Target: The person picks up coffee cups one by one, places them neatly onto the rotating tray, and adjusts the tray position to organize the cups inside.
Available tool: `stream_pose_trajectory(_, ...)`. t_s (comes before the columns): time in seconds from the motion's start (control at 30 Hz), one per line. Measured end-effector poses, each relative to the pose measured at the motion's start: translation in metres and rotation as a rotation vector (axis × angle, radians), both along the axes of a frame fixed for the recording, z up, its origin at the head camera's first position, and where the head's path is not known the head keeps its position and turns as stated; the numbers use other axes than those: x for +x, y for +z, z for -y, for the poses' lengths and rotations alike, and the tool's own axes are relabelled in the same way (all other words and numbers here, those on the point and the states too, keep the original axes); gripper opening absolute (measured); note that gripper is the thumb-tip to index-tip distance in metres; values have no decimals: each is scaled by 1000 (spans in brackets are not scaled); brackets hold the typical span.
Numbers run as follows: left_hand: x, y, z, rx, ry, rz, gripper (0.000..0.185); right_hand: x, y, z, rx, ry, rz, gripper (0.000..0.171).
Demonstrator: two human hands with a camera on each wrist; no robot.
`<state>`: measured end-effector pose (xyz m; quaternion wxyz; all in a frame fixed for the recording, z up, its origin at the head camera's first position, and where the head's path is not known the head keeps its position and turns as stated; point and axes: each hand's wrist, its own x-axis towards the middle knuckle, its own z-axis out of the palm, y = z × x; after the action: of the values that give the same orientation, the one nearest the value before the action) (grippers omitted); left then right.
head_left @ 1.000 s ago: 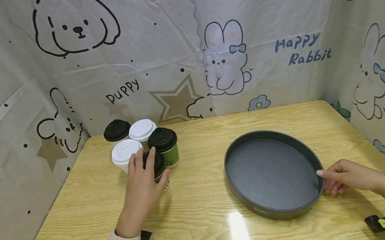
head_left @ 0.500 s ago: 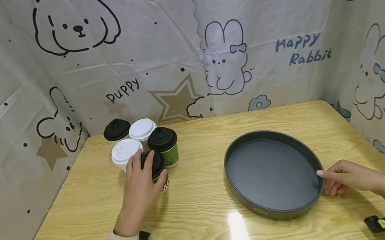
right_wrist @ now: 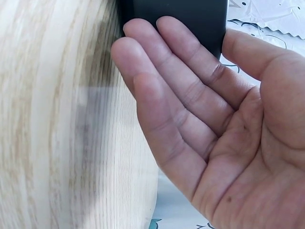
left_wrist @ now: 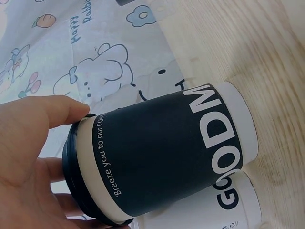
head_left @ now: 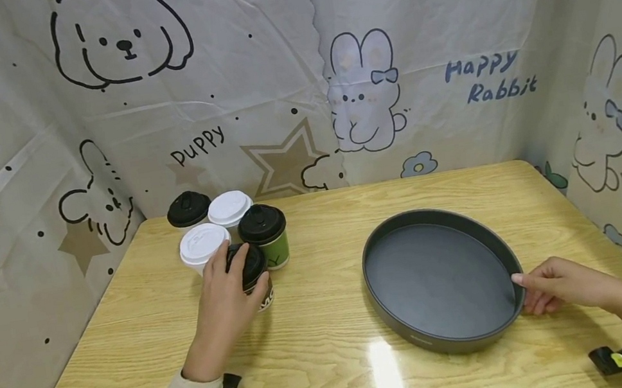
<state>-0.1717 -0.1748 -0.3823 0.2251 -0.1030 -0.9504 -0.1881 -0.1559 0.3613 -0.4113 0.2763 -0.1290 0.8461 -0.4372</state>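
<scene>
My left hand [head_left: 227,308] holds a black paper coffee cup [left_wrist: 162,148] by its black lid [left_wrist: 78,176], thumb on one side and fingers on the other. White letters run round the cup's sleeve, and its base appears to rest on the table. Directly behind it are a green coffee cup [head_left: 275,251] with a black lid and a cup with a white lid [head_left: 203,245]. At the right, my right hand [head_left: 567,285] pinches the rim of a round dark grey cake pan [head_left: 444,281]. The thumb lies over the rim, and the fingers [right_wrist: 178,40] touch the outer wall.
Farther back on the left stand another white-lidded cup [head_left: 230,208] and another black-lidded cup [head_left: 188,209], close together. The wooden table [head_left: 318,348] ends at a printed cloth [head_left: 274,82] that hangs behind and on both sides.
My left hand has shifted slightly left and toward me, and more of the black cup's lettering shows beneath it. My right hand and the pan have stayed in place.
</scene>
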Motion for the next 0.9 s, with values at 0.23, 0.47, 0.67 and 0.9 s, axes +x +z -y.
stream_pose_trajectory(0.23, 3, 4, -5, 43, -13, -11, 63, 0, 1, 0, -6, 6, -4, 49)
stream_pose_trajectory(0.47, 12, 21, -25, 87, -100, -83, 59, 0, 1, 0, -4, 7, -4, 49)
stream_pose_trajectory(0.67, 15, 39, -52, 106, -220, -198, 55, 0, 1, 0, -4, -3, 0, 49)
stream_pose_trajectory(0.9, 15, 56, -93, 127, -398, -212, 55, 0, 1, 0, -5, 3, -12, 49)
